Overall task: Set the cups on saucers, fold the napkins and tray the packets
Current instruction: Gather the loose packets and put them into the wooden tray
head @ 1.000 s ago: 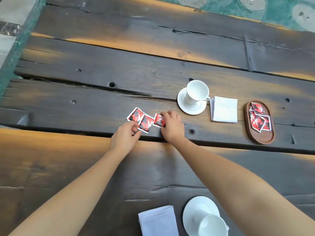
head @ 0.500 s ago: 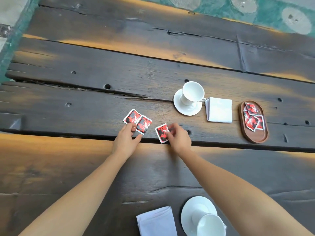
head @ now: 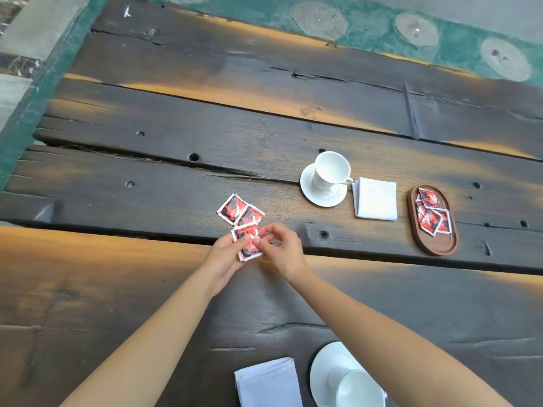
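Note:
A red-and-black packet (head: 248, 242) is held above the table between my left hand (head: 224, 255) and my right hand (head: 280, 249), both pinching it. Two more packets (head: 239, 211) lie overlapping on the plank just beyond the hands. An oval brown tray (head: 440, 243) at the right holds several packets (head: 432, 215). A white cup (head: 330, 170) stands on a saucer (head: 311, 190) with a folded white napkin (head: 376, 198) to its right. At the near edge, a second cup (head: 360, 389) sits on a saucer (head: 323, 365) beside a folded napkin (head: 269, 383).
The table (head: 147, 274) is made of dark wooden planks with gaps, cracks and bolt holes. Its far edge meets green flooring with round patterned stones (head: 320, 19); tiled floor shows at the far left.
My right hand lifted a packet off the table and brought it left; my left hand left the two lying packets and now grips the same packet. The camera view shifted slightly.

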### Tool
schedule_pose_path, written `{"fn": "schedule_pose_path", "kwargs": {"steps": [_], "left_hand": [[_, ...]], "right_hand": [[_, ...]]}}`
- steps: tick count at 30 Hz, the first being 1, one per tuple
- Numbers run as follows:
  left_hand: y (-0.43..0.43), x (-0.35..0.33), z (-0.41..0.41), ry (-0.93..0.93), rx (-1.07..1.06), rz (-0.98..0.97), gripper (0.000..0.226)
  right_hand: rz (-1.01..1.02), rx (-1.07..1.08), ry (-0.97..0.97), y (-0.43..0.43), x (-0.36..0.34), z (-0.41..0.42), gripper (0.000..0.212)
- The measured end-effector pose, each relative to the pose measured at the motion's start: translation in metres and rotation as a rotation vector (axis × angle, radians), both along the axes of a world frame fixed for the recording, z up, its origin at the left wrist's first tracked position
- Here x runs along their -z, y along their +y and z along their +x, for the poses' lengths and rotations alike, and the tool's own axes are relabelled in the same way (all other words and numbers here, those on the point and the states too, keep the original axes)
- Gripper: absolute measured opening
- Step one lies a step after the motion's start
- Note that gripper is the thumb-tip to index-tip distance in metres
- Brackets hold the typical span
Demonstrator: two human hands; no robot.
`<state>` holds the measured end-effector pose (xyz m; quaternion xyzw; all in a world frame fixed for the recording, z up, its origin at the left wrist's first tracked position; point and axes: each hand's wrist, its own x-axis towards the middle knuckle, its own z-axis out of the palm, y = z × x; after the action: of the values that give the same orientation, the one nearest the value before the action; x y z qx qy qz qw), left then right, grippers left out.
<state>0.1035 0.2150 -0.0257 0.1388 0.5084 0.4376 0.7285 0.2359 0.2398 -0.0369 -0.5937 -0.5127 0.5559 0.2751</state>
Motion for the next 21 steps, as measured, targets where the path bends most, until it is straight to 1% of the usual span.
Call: {"fn": "schedule_pose_path", "kwargs": {"steps": [3,6,9,11,14,16,18,21], "left_hand": [[-0.006,0.003,-0.005,-0.066,-0.029,-0.034,0.022],[-0.01,0.008,-0.013,-0.081,-0.094,-0.102,0.021],[-0.012,0.016,-0.027,-0.023,-0.145,-0.171,0.019],[-0.013,0.018,-0.038,-0.006,-0.148,-0.191,0.019],[-0.013,0.021,-0.05,0.021,-0.135,-0.217,0.02],[-0.011,0.024,-0.056,0.025,-0.127,-0.224,0.02],[-0.009,0.026,-0.059,0.018,-0.125,-0.233,0.021],[-0.008,0.03,-0.061,0.007,-0.129,-0.262,0.021]], "right_hand": [[0.031,-0.067,-0.035,-0.005,0.001,-0.004,0.014],[-0.008,-0.072,-0.055,0.0,0.002,-0.008,0.016],[0.037,0.014,-0.245,0.022,0.014,-0.01,0.012],[0.049,0.025,-0.376,0.037,0.022,-0.012,0.009],[0.012,-0.036,-0.512,0.048,0.029,-0.019,0.037],[-0.01,-0.071,-0.573,0.049,0.034,-0.026,0.051],[0.012,-0.103,-0.641,0.049,0.039,-0.03,0.052],[0.015,-0.129,-0.66,0.053,0.042,-0.031,0.045]]}}
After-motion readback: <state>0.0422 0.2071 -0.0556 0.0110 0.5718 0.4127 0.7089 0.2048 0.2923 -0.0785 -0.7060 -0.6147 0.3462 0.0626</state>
